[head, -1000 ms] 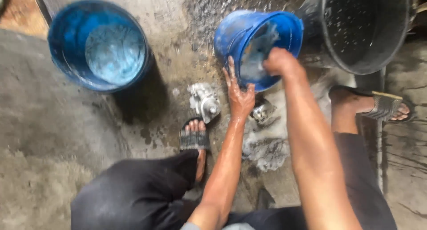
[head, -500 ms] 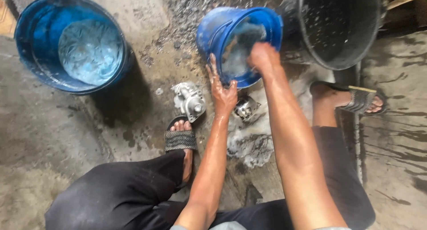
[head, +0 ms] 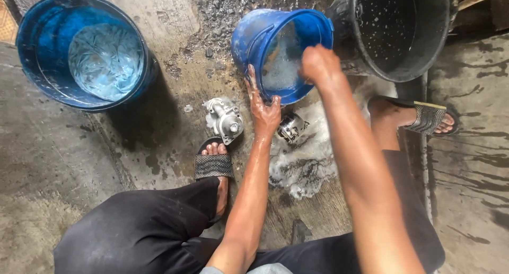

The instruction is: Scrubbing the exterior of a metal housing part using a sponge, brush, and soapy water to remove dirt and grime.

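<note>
Nearest, your knees in dark trousers frame wet concrete with a patch of foam between your sandalled feet. Just ahead, two silvery metal parts lie on the ground: one beside your left foot, another right of your left hand. Your left hand presses open, fingers together, against the lower rim of the small blue bucket, which lies tipped toward you. Your right hand is closed into a fist at the bucket's mouth; you cannot tell what it holds. Beyond stand a large black tub and, far left, a blue tub of pale water.
</note>
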